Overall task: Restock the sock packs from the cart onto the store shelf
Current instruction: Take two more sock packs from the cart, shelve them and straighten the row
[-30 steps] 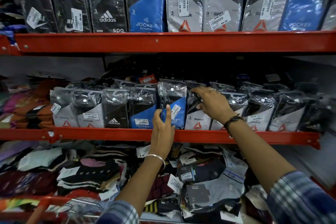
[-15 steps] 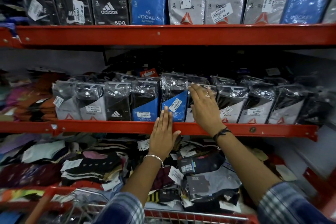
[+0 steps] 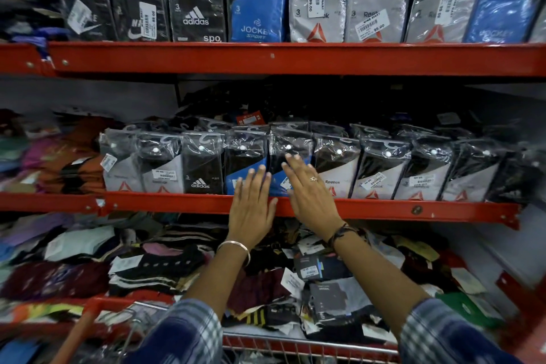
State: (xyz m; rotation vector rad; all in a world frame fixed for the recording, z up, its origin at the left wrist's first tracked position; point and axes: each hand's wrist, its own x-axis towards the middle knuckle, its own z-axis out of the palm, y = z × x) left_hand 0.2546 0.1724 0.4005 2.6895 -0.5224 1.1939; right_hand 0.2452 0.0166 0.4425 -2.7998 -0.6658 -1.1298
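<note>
Right hand point(image 3: 310, 195) has slid down beside left hand point(image 3: 251, 210), both flat against blue sock packs point(image 3: 291, 162).

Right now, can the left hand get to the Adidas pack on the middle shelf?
Probably yes. The left hand lies flat and empty just right of the Adidas pack, which stands at the shelf front with nothing before it.

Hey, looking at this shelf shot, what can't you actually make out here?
- Head view: lower front of the blue pack, covered by the right hand and left hand.
- Back of the middle shelf: too dark.
- Piles at far left: motion blur.
- Cart: cut off by the bottom edge.
- Price sticker: print too small.
</note>
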